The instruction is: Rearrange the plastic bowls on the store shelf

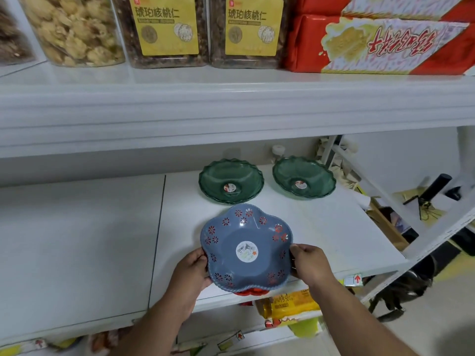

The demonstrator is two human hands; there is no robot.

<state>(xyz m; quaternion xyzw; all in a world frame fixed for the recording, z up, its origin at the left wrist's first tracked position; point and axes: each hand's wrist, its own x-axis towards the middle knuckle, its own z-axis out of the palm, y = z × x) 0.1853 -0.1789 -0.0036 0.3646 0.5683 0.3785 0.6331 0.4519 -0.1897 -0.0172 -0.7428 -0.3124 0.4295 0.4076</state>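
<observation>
Hands frame a blue flower-shaped bowl [246,249] low in the middle of the frame, over the front edge of the white shelf [334,227]. The left hand [191,272] clasps the bowl's left rim, its fingers [203,255] curled shut on the scalloped edge; the right hand [309,263] grips the right rim likewise, thumb on top. The bowl sits between the two hands, with a round sticker in its well and cut-out flowers around its wall. A red rim shows just beneath its near edge. Two green bowls, the left green bowl [231,181] and the right green bowl [304,177], rest side by side further back on the shelf, apart from the blue one.
</observation>
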